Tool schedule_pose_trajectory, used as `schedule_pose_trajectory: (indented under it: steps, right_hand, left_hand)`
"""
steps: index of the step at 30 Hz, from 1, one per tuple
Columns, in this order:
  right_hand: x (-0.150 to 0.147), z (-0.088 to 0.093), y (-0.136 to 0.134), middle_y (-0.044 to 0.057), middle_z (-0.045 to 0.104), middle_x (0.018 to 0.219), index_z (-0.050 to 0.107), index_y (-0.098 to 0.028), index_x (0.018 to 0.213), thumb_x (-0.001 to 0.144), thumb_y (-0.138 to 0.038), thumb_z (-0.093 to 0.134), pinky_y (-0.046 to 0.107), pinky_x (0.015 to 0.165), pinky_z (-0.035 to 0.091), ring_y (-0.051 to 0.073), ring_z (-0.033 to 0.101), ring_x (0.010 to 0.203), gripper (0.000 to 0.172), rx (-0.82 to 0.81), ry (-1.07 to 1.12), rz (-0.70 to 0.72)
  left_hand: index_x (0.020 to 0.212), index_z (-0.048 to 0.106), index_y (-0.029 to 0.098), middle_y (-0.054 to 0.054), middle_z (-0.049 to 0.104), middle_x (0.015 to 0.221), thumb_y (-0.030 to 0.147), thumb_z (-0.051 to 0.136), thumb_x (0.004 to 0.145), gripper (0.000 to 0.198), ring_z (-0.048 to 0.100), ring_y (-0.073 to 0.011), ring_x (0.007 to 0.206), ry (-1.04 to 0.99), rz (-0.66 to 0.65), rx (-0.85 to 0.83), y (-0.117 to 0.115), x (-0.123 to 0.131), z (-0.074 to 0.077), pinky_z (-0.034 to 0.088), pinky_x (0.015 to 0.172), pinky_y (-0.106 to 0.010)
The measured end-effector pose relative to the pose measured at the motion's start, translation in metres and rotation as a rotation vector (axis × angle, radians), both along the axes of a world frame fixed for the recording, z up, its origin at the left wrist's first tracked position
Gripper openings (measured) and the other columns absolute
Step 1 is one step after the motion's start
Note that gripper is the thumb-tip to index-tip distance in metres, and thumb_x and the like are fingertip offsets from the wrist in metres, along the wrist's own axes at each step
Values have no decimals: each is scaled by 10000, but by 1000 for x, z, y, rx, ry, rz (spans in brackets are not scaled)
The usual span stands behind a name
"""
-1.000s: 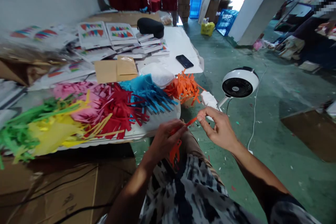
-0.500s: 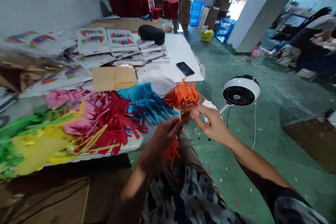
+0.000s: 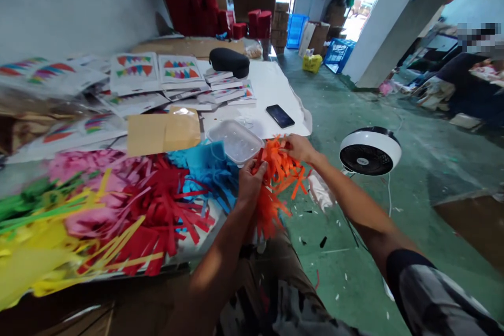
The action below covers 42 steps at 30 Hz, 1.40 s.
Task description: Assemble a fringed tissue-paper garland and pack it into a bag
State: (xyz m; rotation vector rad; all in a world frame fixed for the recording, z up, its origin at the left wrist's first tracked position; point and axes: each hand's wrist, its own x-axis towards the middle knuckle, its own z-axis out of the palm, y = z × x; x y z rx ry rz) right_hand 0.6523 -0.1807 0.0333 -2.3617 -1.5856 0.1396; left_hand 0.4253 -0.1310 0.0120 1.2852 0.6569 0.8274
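Note:
My left hand (image 3: 252,176) is closed at the table's near right corner, pinching the top of an orange fringed tassel (image 3: 270,215) whose strips hang down over my leg. My right hand (image 3: 298,147) reaches over the pile of orange fringed strips (image 3: 280,160), with its fingertips closed among them. Beside my left hand a clear plastic tray (image 3: 236,142) sits tilted next to the blue fringed paper (image 3: 208,168). Red fringed paper (image 3: 157,205), pink paper (image 3: 98,168) and yellow paper (image 3: 43,252) are heaped further left.
A phone (image 3: 280,116) and a black case (image 3: 229,62) lie on the table, with printed packets (image 3: 136,71) and a brown envelope (image 3: 163,131) to the left. Right of the table stands a white and black fan (image 3: 370,152). Paper scraps litter the green floor.
Both hands have moved up and away from my lap. My right hand has gone from beside my left hand to the orange pile. The tassel rises with my left hand.

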Motion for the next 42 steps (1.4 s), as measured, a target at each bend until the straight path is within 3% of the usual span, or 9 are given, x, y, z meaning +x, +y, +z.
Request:
schedule_pose_trajectory:
  steps: [3, 6, 11, 15, 19, 23, 28, 37, 42]
  right_hand:
    - [9, -5, -3, 51, 745, 892, 724, -177, 858, 829, -326, 755, 271, 707, 419, 177, 617, 786, 155, 56, 135, 52]
    - [17, -3, -10, 24, 730, 772, 716, -171, 778, 823, -375, 752, 269, 671, 425, 162, 611, 702, 211, 162, 320, 111]
    - [18, 11, -26, 52, 757, 802, 789, -200, 790, 891, -543, 703, 304, 718, 445, 193, 656, 731, 368, 286, 241, 218]
    - [13, 21, -38, 71, 780, 884, 827, -235, 882, 968, -527, 630, 334, 808, 486, 218, 684, 824, 362, 294, 198, 322]
    - [9, 25, -47, 89, 789, 960, 826, -238, 915, 981, -446, 636, 390, 882, 514, 240, 696, 905, 289, 348, 188, 307]
    - [1, 27, -56, 75, 789, 950, 827, -245, 920, 954, -443, 688, 392, 871, 532, 222, 707, 884, 244, 462, 263, 281]
    - [-15, 29, -61, 53, 788, 945, 823, -265, 946, 923, -464, 730, 384, 883, 542, 208, 713, 883, 221, 561, 423, 276]
    - [-30, 39, -59, 51, 791, 999, 805, -260, 848, 892, -397, 710, 430, 984, 529, 235, 724, 967, 173, 578, 426, 182]
    - [-41, 45, -59, 43, 800, 1047, 808, -260, 853, 879, -333, 715, 417, 1005, 520, 220, 733, 988, 121, 568, 459, 249]
  left_hand:
    - [860, 697, 149, 11, 657, 751, 429, 760, 806, 292, 563, -94, 631, 15, 14, 53, -5, 2, -7, 450, 605, -205]
    - [851, 696, 153, 25, 630, 706, 419, 760, 809, 276, 520, -84, 569, 27, -33, 51, -7, 1, -6, 428, 556, -205]
    - [844, 683, 169, 38, 590, 676, 437, 783, 793, 291, 454, -60, 473, -42, 7, -12, -5, -5, 4, 375, 483, -208]
    - [810, 666, 183, 58, 523, 602, 424, 774, 790, 266, 438, -66, 477, -75, 48, -23, -1, -9, 7, 375, 498, -203]
    - [773, 673, 172, 52, 508, 596, 434, 772, 796, 281, 436, -73, 509, -52, 58, 23, -1, -10, 8, 375, 507, -200]
    - [881, 735, 168, 30, 591, 666, 413, 784, 795, 264, 514, -94, 577, -19, 86, 86, -1, -8, 8, 412, 546, -203]
    - [915, 753, 168, 50, 558, 645, 342, 781, 797, 213, 470, -84, 569, 39, 202, 210, 1, -6, 5, 388, 555, -198]
    - [992, 782, 185, -36, 769, 908, 414, 761, 836, 277, 676, -171, 818, -46, 103, 209, -9, -9, 8, 515, 768, -252]
    - [936, 787, 178, -12, 752, 832, 304, 729, 809, 188, 642, -148, 736, -7, 138, 258, -5, -5, -1, 475, 698, -231]
